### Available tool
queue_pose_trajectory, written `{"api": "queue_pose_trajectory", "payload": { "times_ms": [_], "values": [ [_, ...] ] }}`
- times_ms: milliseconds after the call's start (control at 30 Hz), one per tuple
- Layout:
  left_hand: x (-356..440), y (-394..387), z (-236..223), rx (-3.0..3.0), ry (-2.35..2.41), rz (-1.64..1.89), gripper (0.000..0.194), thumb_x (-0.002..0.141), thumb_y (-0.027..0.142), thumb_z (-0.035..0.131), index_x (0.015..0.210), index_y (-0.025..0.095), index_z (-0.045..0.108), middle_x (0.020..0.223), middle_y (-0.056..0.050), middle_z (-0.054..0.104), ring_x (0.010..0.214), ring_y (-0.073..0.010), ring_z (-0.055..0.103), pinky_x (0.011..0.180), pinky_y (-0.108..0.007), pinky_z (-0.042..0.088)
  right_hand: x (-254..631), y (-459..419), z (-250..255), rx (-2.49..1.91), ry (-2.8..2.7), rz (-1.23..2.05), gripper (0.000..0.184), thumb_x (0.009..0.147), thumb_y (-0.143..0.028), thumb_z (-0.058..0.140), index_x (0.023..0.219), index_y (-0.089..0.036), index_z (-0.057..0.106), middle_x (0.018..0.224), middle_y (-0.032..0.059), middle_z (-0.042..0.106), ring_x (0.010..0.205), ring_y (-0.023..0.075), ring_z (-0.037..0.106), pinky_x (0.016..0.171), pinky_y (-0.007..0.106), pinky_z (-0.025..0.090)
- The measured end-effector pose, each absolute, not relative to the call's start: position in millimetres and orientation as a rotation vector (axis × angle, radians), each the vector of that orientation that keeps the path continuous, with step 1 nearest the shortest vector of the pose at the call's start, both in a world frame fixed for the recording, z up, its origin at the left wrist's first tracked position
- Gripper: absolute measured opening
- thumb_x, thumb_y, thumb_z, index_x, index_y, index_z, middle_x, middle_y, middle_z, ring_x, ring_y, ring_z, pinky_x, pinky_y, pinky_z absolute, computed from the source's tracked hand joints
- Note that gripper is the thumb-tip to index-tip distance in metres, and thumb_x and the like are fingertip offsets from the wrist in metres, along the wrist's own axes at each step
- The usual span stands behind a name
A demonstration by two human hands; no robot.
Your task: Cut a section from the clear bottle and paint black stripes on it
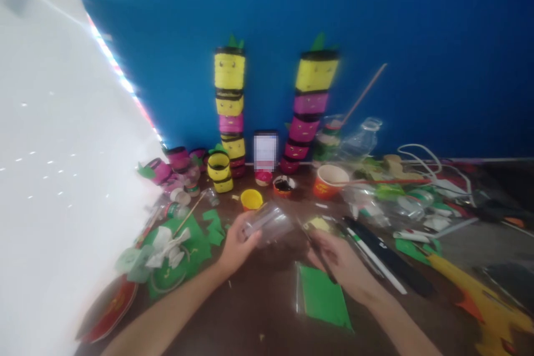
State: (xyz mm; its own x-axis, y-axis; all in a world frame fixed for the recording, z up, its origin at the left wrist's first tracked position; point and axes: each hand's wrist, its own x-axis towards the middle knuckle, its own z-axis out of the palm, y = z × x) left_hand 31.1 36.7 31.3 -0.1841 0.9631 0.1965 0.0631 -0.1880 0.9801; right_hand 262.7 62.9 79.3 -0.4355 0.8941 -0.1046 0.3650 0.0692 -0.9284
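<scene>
My left hand (pixel 240 242) is closed around a clear plastic cup-like piece (pixel 271 224), perhaps cut from a bottle, tilted with its wide end to the right. To the right of it, my right hand (pixel 337 258) grips a knife (pixel 321 258) with a dark handle, its thin blade pointing up and left toward the clear piece. Blade and piece appear apart. Below my right hand lies a packet of green sheets (pixel 325 297). A small yellow cup (pixel 251 199) stands just beyond my left hand.
Two tall stacks of yellow and magenta pots (pixel 230 103) (pixel 304 128) stand against the blue wall. Near them are a phone (pixel 266 150) and a paint-filled paper cup (pixel 284 186). A glue gun (pixel 479 295), plastic bottles (pixel 361 139) and scraps crowd the right; green cuttings (pixel 200 247) lie left.
</scene>
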Motion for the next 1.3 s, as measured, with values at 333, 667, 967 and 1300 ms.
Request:
{"api": "queue_pose_trajectory", "payload": {
  "times_ms": [333,667,967,1300],
  "values": [
    [25.3,32.1,22.9,1.409,1.263,1.357,0.053,0.073,0.036,0.067,0.120,0.017,0.052,0.120,-0.013,0.061,0.111,-0.0269,0.058,0.096,-0.041,0.046,262.2,46.3,74.2,-1.294,-1.868,1.479,0.021,0.072,-0.038,0.060,0.071,-0.018,0.056,0.070,0.0005,0.057,0.071,0.0167,0.055,0.069,0.027,0.047],
    [25.8,31.3,19.2,1.464,1.285,1.375,0.056,0.072,0.031,0.069,0.123,0.019,0.050,0.121,-0.012,0.057,0.114,-0.0262,0.055,0.096,-0.040,0.046,260.3,46.0,71.2,-1.329,-1.773,1.719,0.038,0.074,-0.054,0.056,0.066,-0.018,0.049,0.061,-0.0040,0.041,0.058,0.0101,0.039,0.054,0.022,0.033],
    [21.3,32.4,14.7,1.600,1.366,1.408,0.060,0.071,0.034,0.073,0.125,0.022,0.050,0.119,-0.012,0.056,0.112,-0.0272,0.054,0.098,-0.043,0.042,259.0,47.7,72.2,-1.313,-1.758,1.746,0.040,0.073,-0.052,0.061,0.061,-0.019,0.042,0.059,-0.0051,0.035,0.056,0.0090,0.032,0.051,0.022,0.028],
    [22.3,32.9,15.7,1.618,1.365,1.392,0.056,0.068,0.034,0.075,0.119,0.023,0.055,0.107,-0.010,0.060,0.101,-0.0251,0.059,0.087,-0.038,0.049,258.5,48.5,72.7,-1.321,-1.826,1.725,0.038,0.073,-0.049,0.060,0.059,-0.019,0.041,0.056,-0.0065,0.030,0.054,0.0082,0.028,0.049,0.022,0.025]
  ]
}}
